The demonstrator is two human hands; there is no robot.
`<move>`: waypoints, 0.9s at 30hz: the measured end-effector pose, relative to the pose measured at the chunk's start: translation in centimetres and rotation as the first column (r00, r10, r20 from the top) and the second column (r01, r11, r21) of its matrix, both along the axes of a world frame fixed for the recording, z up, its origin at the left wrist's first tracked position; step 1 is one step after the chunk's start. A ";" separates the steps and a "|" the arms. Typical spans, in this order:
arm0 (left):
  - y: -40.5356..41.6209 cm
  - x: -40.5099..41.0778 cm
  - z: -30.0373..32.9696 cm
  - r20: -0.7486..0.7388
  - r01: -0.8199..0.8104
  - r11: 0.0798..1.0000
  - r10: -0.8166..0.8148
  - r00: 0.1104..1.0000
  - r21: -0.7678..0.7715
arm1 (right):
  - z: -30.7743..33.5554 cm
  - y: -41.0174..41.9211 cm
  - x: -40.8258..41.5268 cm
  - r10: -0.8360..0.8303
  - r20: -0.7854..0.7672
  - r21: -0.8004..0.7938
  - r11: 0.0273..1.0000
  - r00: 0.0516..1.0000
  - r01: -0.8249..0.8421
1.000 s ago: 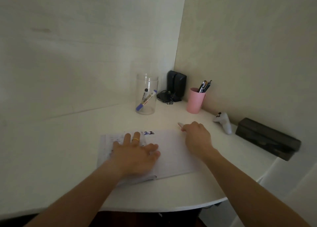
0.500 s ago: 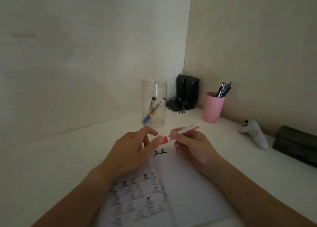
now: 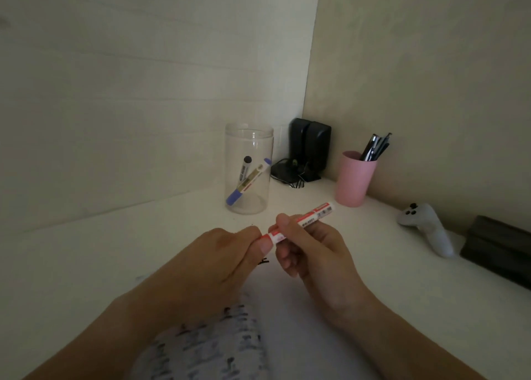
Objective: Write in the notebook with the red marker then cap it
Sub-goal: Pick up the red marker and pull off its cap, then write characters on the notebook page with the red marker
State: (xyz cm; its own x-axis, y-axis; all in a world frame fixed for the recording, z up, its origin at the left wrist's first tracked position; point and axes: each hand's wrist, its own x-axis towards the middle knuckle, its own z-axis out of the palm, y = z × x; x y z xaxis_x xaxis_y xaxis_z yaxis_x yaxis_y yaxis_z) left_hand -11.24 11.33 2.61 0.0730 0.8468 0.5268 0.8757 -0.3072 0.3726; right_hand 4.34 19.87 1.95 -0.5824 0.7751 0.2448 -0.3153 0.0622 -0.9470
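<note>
The red marker (image 3: pixel 309 220) is held level above the desk, a white barrel with red print, its far end pointing right and away. My right hand (image 3: pixel 313 250) grips the barrel around its middle. My left hand (image 3: pixel 212 267) pinches the marker's red cap end between thumb and fingers. Below both hands lies the open notebook (image 3: pixel 290 330), its left page covered in dark written characters, its right page mostly blank. The marker's tip is hidden by my left fingers.
A clear jar (image 3: pixel 248 168) with a blue and a black marker stands behind. Black speakers (image 3: pixel 310 146) fill the corner. A pink cup (image 3: pixel 355 178) of pens, a white toy (image 3: pixel 425 227) and a dark box (image 3: pixel 500 250) line the right wall.
Both hands left the notebook page and rose. My right hand lifted the marker, and my left hand came over and closed on its cap end. The camera moved closer.
</note>
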 end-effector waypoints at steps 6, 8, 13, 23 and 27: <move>-0.2 0.2 -0.4 0.239 0.078 0.991 -0.051 0.970 -0.106 | 0.5 -0.1 0.1 0.041 -0.012 0.044 0.998 0.999 -0.040; -0.2 0.1 -0.5 0.003 0.015 1.000 -0.015 1.000 -0.024 | 0.5 -0.3 0.1 -0.022 -0.006 0.046 0.999 1.000 0.022; 0.0 0.6 0.3 -0.235 -0.120 0.989 0.096 0.967 -0.090 | 0.0 -0.6 -0.5 -0.211 0.008 -0.029 0.977 0.978 0.211; 0.1 0.3 0.4 0.668 0.337 0.907 -0.089 0.739 -0.252 | 0.2 -1.2 -1.0 -0.137 -0.030 -0.042 0.990 0.990 0.136; -0.2 -0.7 0.2 -0.098 -0.014 1.000 0.011 0.995 -0.026 | 0.2 0.9 -0.1 -0.334 -0.064 -0.210 0.926 0.940 0.314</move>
State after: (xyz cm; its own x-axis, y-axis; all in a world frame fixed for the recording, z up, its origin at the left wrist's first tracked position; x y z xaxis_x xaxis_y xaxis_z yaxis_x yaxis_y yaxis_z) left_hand -11.93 11.14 2.76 0.1121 0.8616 0.4951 0.9121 -0.2870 0.2929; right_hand 4.22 20.77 2.17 -0.2722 0.9555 0.1138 -0.3997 -0.0047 -0.9166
